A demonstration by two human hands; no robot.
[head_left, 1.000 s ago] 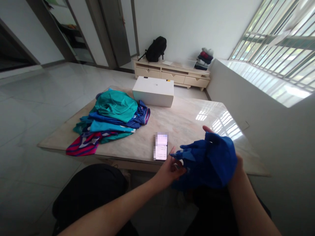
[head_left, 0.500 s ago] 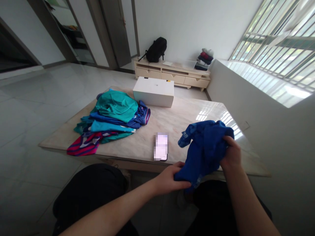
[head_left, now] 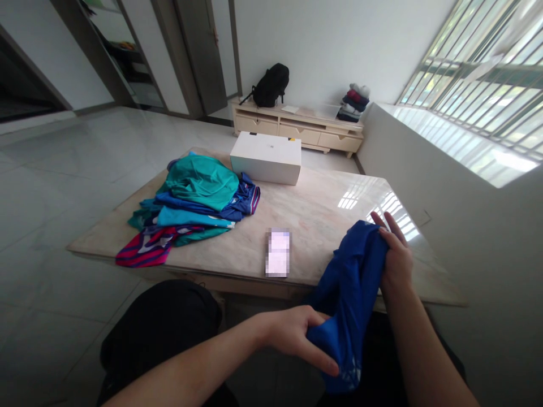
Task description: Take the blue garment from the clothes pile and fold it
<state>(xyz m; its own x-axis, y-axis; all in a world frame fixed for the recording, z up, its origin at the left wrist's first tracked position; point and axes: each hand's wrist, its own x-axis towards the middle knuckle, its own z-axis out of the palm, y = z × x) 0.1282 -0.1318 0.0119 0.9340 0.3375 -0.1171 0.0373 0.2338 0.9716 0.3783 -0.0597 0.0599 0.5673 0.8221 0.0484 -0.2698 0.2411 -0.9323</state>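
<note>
Stretching a blue garment (head_left: 350, 288) between both hands, the person has it hanging over the near edge of the surface (head_left: 314, 212). The left hand (head_left: 297, 336) is closed on the lower end; the right hand (head_left: 392, 254) pins the upper end, fingers half extended. Even tension and squared corners would flatten it best, clear of the phone (head_left: 278, 260) and the clothes pile (head_left: 190, 206).

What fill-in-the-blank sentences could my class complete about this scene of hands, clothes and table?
1. Both hands, left hand and right hand, grip a ____ garment.
2. The pile of clothes lies on the ____.
3. The white box sits at the table's ____ edge.
4. The black backpack rests on the low ____.

Missing words: blue; table; far; cabinet
</note>
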